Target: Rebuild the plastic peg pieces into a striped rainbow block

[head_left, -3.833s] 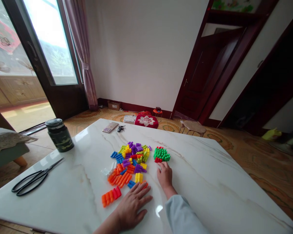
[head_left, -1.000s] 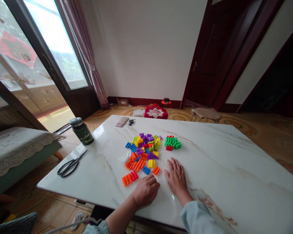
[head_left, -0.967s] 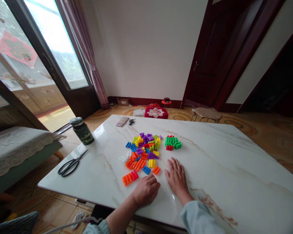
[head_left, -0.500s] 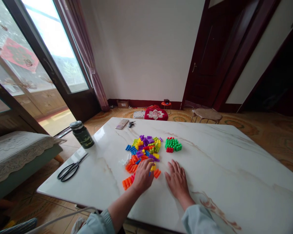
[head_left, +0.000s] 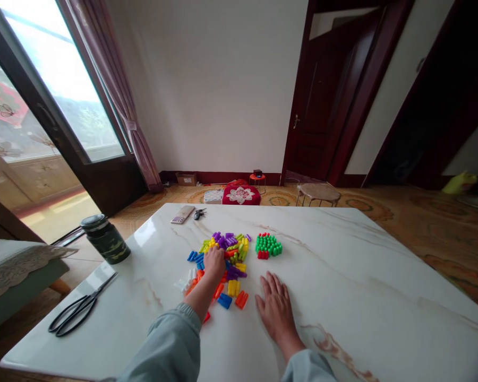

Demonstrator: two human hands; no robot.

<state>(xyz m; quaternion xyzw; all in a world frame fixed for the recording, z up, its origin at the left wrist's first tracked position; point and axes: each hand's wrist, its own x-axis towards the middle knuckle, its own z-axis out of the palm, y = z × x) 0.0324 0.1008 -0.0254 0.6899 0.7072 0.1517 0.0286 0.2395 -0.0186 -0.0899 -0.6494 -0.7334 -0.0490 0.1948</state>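
Note:
My left hand (head_left: 214,262) reaches into a heap of small plastic pieces, its fingers bent down and closed at the yellow pieces (head_left: 212,243). What is between the fingertips is hidden. Purple pieces (head_left: 222,241) lie just beyond it, and blue pieces (head_left: 196,258) to its left. Nearer to me are a yellow group (head_left: 233,288), a blue group (head_left: 224,301) and an orange group (head_left: 241,300). My right hand (head_left: 276,310) rests flat on the marble-patterned table (head_left: 362,286), fingers apart. Beyond it, green pieces (head_left: 268,244) with some red pieces (head_left: 263,255) stand in a tight cluster.
Black-handled scissors (head_left: 82,307) lie at the table's left side. A dark camouflage jar (head_left: 105,239) stands near the left edge. A phone (head_left: 182,214) and keys (head_left: 199,213) are at the far left corner. Behind the table is a round stool (head_left: 318,191).
My left hand has moved forward, from the near orange and yellow pieces to the yellow ones farther in. My right hand stays flat on the table. The camera view has shifted.

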